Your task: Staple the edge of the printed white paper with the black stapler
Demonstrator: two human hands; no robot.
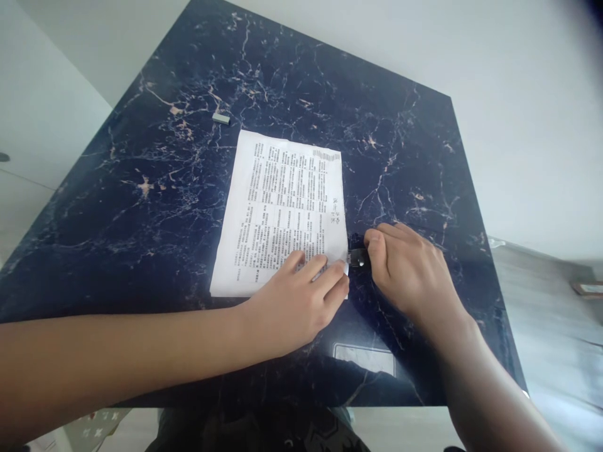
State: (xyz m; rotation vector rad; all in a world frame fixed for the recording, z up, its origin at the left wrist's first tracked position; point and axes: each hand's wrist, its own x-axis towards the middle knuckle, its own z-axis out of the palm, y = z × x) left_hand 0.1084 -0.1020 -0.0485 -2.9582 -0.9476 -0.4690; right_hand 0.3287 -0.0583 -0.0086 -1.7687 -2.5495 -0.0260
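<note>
A printed stack of paper lies on the dark marbled table, with text, a barcode and some handwriting on its top sheet. My left hand rests over its near right corner, fingers bent onto the sheets and gripping them there; the thumb is hidden. Just off the right edge of the paper, my right hand is closed around a black stapler. The stapler's metal tip meets the paper's edge close to my left fingertips. Most of the stapler's body is covered by my right hand.
A small grey strip of staples lies on the table beyond the paper's far left corner. White walls stand behind the table's far edges. Near the front edge is a bright rectangular reflection.
</note>
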